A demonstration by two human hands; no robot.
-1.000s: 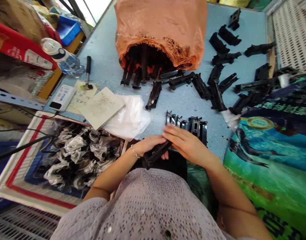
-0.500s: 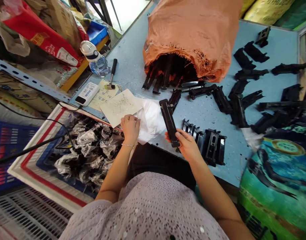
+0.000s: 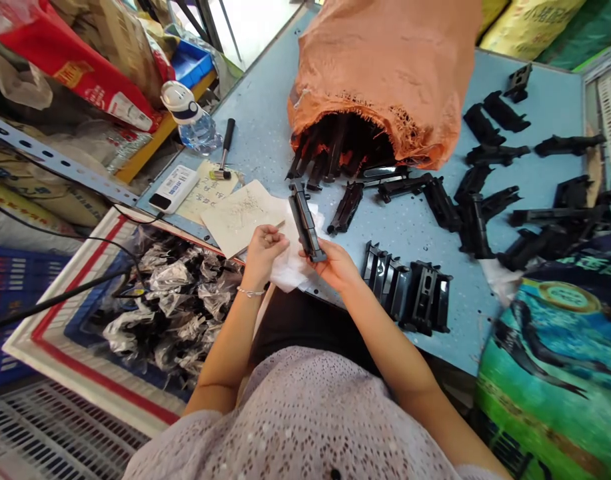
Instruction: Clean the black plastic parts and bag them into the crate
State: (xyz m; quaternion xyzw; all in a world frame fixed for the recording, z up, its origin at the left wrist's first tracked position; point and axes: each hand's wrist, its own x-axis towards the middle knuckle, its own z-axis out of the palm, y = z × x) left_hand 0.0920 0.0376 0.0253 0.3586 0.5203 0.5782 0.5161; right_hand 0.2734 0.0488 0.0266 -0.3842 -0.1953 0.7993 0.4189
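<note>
My right hand (image 3: 335, 263) grips a long black plastic part (image 3: 306, 223) by its near end. The part is held up at a slant above the white plastic bags (image 3: 285, 270). Just left of it, my left hand (image 3: 265, 252) is closed in a pinch; whatever is between the fingertips is too small to make out. Beyond that hand lies a piece of cardboard (image 3: 220, 223) with tiny thin bits scattered on it. To the right of my right hand, a row of similar black parts (image 3: 410, 293) rests on the blue table (image 3: 465, 340).
An orange woven sack (image 3: 385, 60) spills black parts at the back. More black parts (image 3: 478, 227) lie on the right. A hammer (image 3: 227, 147), a water bottle (image 3: 198, 127) and a white device (image 3: 174, 189) stand left. Below, a crate (image 3: 45, 320) holds bagged parts (image 3: 175, 287).
My right hand has brought the black part left, close to my left hand, and turned it. My left hand has lifted slightly off the cardboard's edge, its fingers pinched.
</note>
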